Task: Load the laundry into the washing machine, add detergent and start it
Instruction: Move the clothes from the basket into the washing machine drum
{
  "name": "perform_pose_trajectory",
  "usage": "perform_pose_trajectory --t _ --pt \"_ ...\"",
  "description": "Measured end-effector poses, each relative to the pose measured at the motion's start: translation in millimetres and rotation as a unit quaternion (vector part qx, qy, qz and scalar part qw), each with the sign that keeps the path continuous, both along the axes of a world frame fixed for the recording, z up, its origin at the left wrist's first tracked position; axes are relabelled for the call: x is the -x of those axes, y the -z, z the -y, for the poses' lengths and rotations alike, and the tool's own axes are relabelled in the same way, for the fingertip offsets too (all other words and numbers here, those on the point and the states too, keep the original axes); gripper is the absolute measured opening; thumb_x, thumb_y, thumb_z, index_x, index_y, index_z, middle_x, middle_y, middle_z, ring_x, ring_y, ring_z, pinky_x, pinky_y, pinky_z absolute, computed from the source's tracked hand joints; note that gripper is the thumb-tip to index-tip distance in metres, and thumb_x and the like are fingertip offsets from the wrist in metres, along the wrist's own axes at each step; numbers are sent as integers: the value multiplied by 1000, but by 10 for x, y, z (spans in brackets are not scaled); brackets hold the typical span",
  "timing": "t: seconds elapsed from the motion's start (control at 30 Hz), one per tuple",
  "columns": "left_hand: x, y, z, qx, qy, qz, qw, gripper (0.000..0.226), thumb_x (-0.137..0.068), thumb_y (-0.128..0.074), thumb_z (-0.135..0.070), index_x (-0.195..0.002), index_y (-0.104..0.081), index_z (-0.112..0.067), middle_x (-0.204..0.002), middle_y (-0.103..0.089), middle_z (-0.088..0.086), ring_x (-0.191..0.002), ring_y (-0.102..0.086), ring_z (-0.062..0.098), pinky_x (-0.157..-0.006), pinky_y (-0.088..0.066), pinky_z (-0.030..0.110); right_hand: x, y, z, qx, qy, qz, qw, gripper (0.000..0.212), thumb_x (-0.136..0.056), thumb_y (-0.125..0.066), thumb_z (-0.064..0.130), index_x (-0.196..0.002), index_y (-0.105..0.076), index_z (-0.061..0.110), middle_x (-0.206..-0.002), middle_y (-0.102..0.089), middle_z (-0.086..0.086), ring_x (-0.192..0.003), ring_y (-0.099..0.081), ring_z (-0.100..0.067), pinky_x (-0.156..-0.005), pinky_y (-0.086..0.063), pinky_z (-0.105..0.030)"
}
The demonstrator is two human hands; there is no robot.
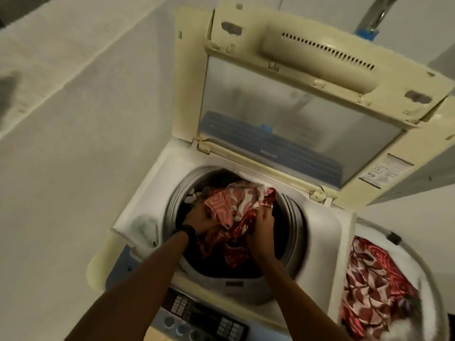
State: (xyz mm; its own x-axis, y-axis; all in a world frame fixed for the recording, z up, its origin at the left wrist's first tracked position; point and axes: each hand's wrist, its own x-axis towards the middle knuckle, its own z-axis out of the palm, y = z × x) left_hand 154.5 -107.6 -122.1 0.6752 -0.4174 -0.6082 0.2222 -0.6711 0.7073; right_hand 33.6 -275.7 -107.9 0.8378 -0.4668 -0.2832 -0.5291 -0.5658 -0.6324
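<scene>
A top-loading washing machine (327, 222) stands below me with its lid (290, 99) raised. Inside the grey drum rim (293, 217) lies a bundle of red, pink and white patterned cloth (236, 205) over darker clothes. My left hand (197, 219), with a dark band at the wrist, grips the left side of that cloth. My right hand (262, 232) grips its right side. Both hands are down in the drum opening. A white laundry basket (426, 271) at the right holds more red patterned laundry (371, 286).
The control panel (204, 316) with buttons runs along the machine's near edge. A pale wall (73, 119) is on the left. A metal pipe with blue tape (369, 28) shows above the lid at the back right.
</scene>
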Motion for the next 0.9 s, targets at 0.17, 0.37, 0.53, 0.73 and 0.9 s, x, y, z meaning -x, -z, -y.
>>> perform_pose_trajectory --t 0.17,0.37,0.53,0.73,0.9 --pt "-110 343 195 -172 27 179 968 70 -93 -65 -29 -155 -36 -14 -157 -31 23 -143 -35 42 -116 -35 48 28 488 83 -44 -234 -371 898 60 -107 -48 38 -158 -31 13 -160 -36 -16 -143 -41 -35 -114 -40 -42" --pt "-126 510 229 -53 33 79 995 58 -92 -48 -55 -139 -55 -21 -142 -58 10 -130 -55 32 -109 -43 38 -311 616 53 17 -186 -229 955 55 -108 -45 34 -159 -32 13 -164 -30 -14 -151 -27 -32 -125 -12 -39" --pt "-53 1018 87 -159 193 20 968 109 -83 -67 -70 -164 -5 -31 -171 -7 1 -158 -8 27 -128 -4 40 -477 1025 127 27 -203 -249 946 68 -106 -43 45 -163 -16 21 -170 -12 -7 -156 -13 -26 -127 -8 -43" --pt "-26 1144 44 -176 238 -20 955 93 -92 -48 -76 -164 -8 -32 -170 -13 -1 -158 -14 29 -128 -13 44 -354 1173 442 12 -169 -279 945 49 -111 -35 34 -157 -34 17 -166 -25 -8 -152 -25 -28 -123 -19 -37" --pt "-31 442 360 -203 264 164 928 53 -102 -49 -54 -146 -53 -24 -148 -55 8 -132 -54 31 -108 -45 41 -298 338 565 65 -154 -285 944 41 -101 -48 41 -136 -60 22 -137 -61 -11 -127 -58 -35 -103 -47 -48"
